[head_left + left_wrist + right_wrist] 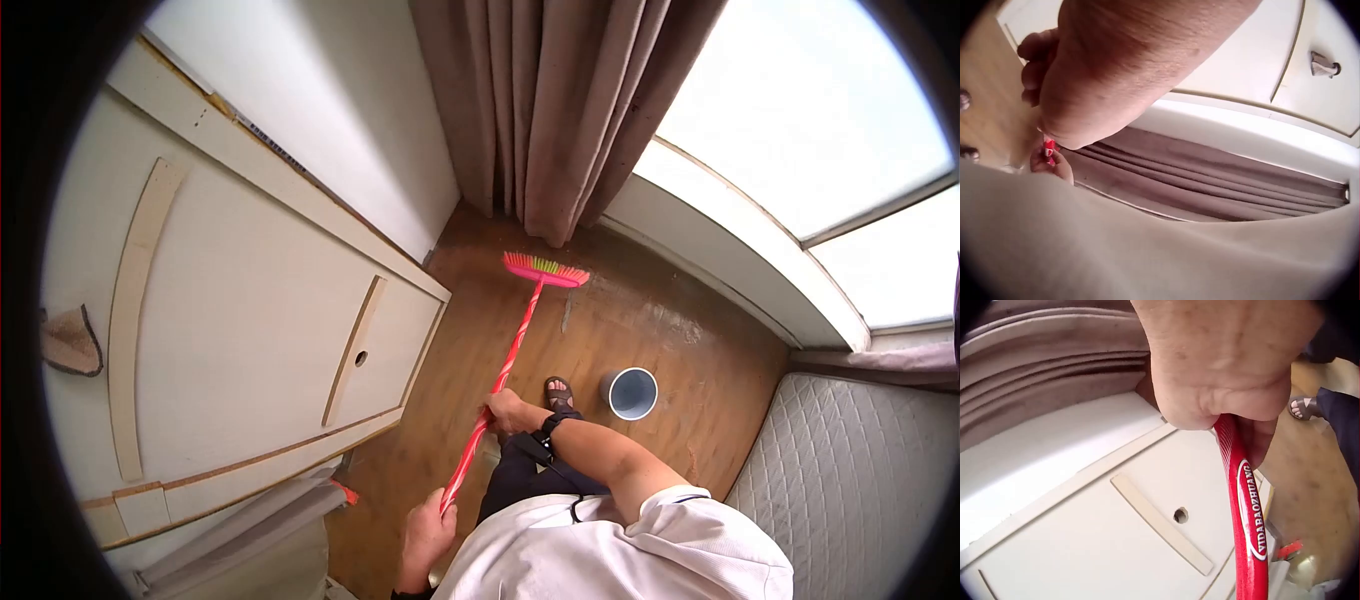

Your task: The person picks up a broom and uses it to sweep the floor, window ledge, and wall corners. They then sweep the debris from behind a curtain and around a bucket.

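Note:
A broom with a red-and-white striped handle [517, 340] reaches away from the body. Its pink head [545, 272], with orange and green bristles, is at the wooden floor near the curtain. My right hand [508, 411] grips the middle of the handle, wrist strap behind it. In the right wrist view, the right hand [1222, 375] wraps the red handle [1249, 519], which bears white lettering. Nearer the body, my left hand [428, 530] holds the handle's upper end. The left wrist view shows the left hand [1104, 75] large, mostly hiding its own grip.
A white bucket [632, 394] stands on the floor right of a sandaled foot [559, 392]. Brown curtains [545, 110] hang ahead, beside a bright window [820, 90]. A pale panelled cabinet [250, 280] lines the left; a quilted mattress [850, 470] lies at the right.

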Motion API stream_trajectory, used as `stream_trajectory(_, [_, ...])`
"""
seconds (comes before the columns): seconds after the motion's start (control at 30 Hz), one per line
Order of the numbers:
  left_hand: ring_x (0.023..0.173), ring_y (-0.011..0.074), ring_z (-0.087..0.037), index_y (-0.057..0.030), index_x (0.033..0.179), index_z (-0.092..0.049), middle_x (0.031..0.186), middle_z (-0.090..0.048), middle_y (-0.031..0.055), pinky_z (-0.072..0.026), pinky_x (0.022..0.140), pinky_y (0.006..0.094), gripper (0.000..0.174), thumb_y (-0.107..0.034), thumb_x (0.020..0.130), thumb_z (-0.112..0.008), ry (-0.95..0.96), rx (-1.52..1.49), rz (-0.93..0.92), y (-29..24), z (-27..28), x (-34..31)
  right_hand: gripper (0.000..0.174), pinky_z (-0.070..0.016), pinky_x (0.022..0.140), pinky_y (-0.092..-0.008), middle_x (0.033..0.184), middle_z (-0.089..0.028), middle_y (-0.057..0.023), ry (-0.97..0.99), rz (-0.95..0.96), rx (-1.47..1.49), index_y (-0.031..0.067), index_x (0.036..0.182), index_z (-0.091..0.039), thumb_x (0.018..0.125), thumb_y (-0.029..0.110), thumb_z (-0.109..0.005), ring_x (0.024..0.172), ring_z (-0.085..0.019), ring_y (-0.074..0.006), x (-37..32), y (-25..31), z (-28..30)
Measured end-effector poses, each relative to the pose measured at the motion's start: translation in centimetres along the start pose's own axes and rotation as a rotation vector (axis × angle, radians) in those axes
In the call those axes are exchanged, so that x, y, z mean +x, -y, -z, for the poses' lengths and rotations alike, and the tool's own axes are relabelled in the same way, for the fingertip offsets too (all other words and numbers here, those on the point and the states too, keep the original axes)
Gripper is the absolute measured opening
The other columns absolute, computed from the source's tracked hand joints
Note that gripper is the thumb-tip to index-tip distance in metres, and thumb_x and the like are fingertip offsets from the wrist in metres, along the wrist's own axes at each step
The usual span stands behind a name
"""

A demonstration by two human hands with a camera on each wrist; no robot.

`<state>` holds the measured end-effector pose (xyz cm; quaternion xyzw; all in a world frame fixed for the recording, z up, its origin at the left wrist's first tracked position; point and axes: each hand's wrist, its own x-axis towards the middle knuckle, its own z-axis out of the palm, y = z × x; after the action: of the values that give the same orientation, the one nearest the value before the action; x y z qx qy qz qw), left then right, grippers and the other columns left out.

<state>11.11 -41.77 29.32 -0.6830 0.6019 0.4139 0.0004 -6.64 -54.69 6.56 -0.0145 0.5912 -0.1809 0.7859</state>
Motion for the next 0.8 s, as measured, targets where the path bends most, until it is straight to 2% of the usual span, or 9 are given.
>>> stream_trajectory(0.17, [0.081, 0.0410, -0.062, -0.0083, 0.107, -0.059, 0.086, -0.065, 0.0196, -0.0489, 0.069, 0.0490, 0.026, -0.021, 0.085, -0.058, 0.107, 0.099, -0.149, -1.0, 0.8, 4.4, 0.015, -0.0505, 0.041, -0.0426, 0.068, -0.063, -0.0169, -0.082, 0.117, 0.239, -0.0005, 0.080, -0.055, 0.086, 0.010, -0.046, 0.056, -0.064, -0.0301, 2.2, -1.6, 3.9])
stream_trajectory(0.23, [0.080, 0.0397, -0.062, -0.0092, 0.107, -0.059, 0.086, -0.065, 0.0186, -0.0494, 0.068, 0.0478, 0.026, -0.022, 0.084, -0.059, 0.102, 0.119, -0.216, -1.7, 1.4, 7.0, 0.015, -0.0457, 0.037, -0.0385, 0.067, -0.062, -0.0163, -0.251, 0.236, 0.317, 0.0011, 0.080, -0.054, 0.086, 0.010, -0.044, 0.055, -0.064, -0.0283, -0.6, 0.0, 4.1])
stream_trajectory(0.3, [0.080, 0.0384, -0.063, -0.0101, 0.107, -0.060, 0.086, -0.065, 0.0176, -0.0498, 0.068, 0.0466, 0.027, -0.023, 0.084, -0.061, 0.096, 0.131, -0.271, -2.4, 2.4, 8.4, 0.014, -0.0501, 0.039, -0.0377, 0.070, -0.061, -0.0151, -0.248, 0.228, 0.340, 0.0005, 0.081, -0.053, 0.087, 0.009, -0.043, 0.055, -0.064, -0.0272, -3.1, 1.5, 3.4])
stream_trajectory(0.4, [0.077, 0.0347, -0.064, -0.0111, 0.100, -0.065, 0.083, -0.066, 0.0150, -0.0504, 0.066, 0.0417, 0.024, -0.028, 0.082, -0.065, 0.044, 0.139, -0.196, -2.0, 5.0, 8.6, 0.010, -0.0569, 0.058, -0.0456, 0.072, -0.059, -0.0107, -0.078, 0.346, 0.436, 0.0012, 0.085, -0.051, 0.089, 0.009, -0.046, 0.068, -0.067, -0.0284, -6.3, 2.5, 0.8])
stream_trajectory(0.5, [0.070, 0.0344, -0.064, -0.0067, 0.095, -0.066, 0.077, -0.064, 0.0176, -0.0488, 0.060, 0.0387, 0.023, -0.026, 0.083, -0.064, 0.069, 0.138, -0.063, 4.6, 4.9, 4.2, 0.021, -0.0576, 0.067, -0.0376, 0.080, -0.066, -0.0150, 0.188, 0.129, 0.335, -0.0005, 0.079, -0.059, 0.092, 0.012, -0.048, 0.073, -0.067, -0.0246, -8.7, 1.7, -0.8])
stream_trajectory(0.53, [0.068, 0.0344, -0.064, -0.0053, 0.093, -0.066, 0.076, -0.064, 0.0179, -0.0480, 0.059, 0.0384, 0.023, -0.026, 0.083, -0.063, 0.082, 0.156, 0.015, 6.9, 5.1, 1.6, 0.022, -0.0575, 0.068, -0.0377, 0.082, -0.067, -0.0125, 0.319, -0.091, 0.179, 0.0006, 0.082, -0.060, 0.094, 0.017, -0.049, 0.074, -0.067, -0.0230, -9.0, 0.8, -1.3])
stream_trajectory(0.6, [0.067, 0.0341, -0.063, -0.0033, 0.092, -0.065, 0.075, -0.062, 0.0186, -0.0471, 0.059, 0.0384, 0.021, -0.023, 0.085, -0.061, 0.109, 0.169, 0.070, 7.6, 5.7, -2.4, 0.018, -0.0578, 0.070, -0.0397, 0.092, -0.067, -0.0103, 0.322, -0.130, 0.222, 0.0024, 0.099, -0.054, 0.094, 0.019, -0.051, 0.081, -0.068, -0.0250, -7.5, 0.5, -0.9])
stream_trajectory(0.67, [0.057, 0.0240, -0.050, -0.0045, 0.079, -0.057, 0.063, -0.054, 0.0107, -0.0413, 0.054, 0.0392, 0.036, -0.037, 0.094, -0.051, 0.056, 0.053, 0.126, 14.3, 4.1, -7.0, 0.019, -0.0580, 0.071, -0.0396, 0.093, -0.067, -0.0100, 0.300, -0.153, 0.245, 0.0027, 0.102, -0.053, 0.095, 0.020, -0.051, 0.082, -0.068, -0.0248, -6.1, 0.3, -0.6])
stream_trajectory(0.8, [0.062, 0.0309, -0.054, -0.0040, 0.089, -0.062, 0.071, -0.059, 0.0168, -0.0428, 0.058, 0.0420, 0.033, -0.034, 0.095, -0.050, 0.154, 0.409, 0.146, 16.3, 4.3, -10.9, 0.021, -0.0587, 0.062, -0.0361, 0.091, -0.065, -0.0099, 0.363, -0.082, 0.075, 0.0028, 0.104, -0.051, 0.094, 0.021, -0.050, 0.074, -0.066, -0.0205, -6.3, 0.7, -2.0])
